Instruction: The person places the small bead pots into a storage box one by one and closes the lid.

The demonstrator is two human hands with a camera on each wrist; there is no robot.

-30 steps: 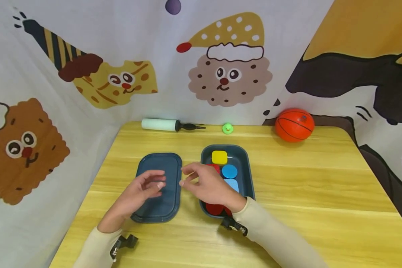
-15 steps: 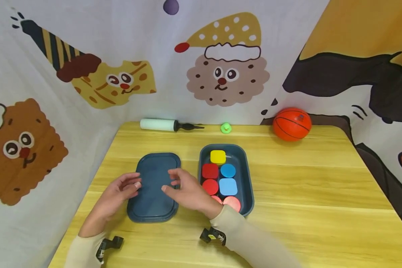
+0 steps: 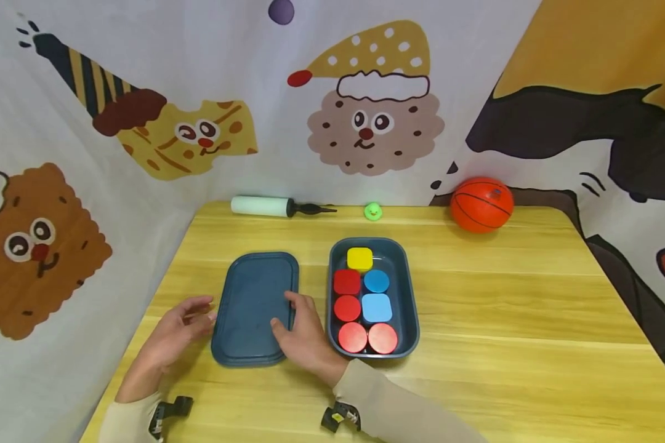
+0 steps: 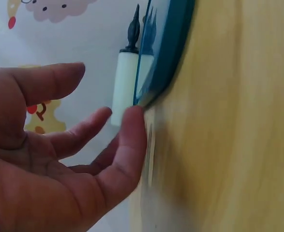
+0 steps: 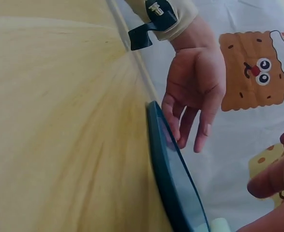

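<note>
A dark blue rectangular lid [image 3: 255, 307] lies flat on the table. My left hand [image 3: 174, 335] is at its left edge with relaxed, slightly bent fingers and nothing in them. In the left wrist view, a fingertip of the left hand [image 4: 74, 154] is close to the lid's edge [image 4: 173, 53]; whether it touches, I cannot tell. Over the lid's right edge is my right hand [image 3: 305, 335], thumb and fingers apart, holding nothing. To the right stands a matching open box [image 3: 407, 295] with several red, blue and yellow round or rounded-square pieces [image 3: 377, 307] inside.
Along the table's back edge lie a white hand pump [image 3: 263, 207] with a black nozzle end, a small green duck [image 3: 373, 211] and an orange-red toy basketball [image 3: 482, 205]. A cartoon-printed cloth [image 3: 277, 123] hangs behind. The wooden table [image 3: 504, 332] extends right of the box.
Both hands have moved left from between lid and box and come down to the lid's two sides. The pieces in the box are now fully uncovered. Lid and box stay in place.
</note>
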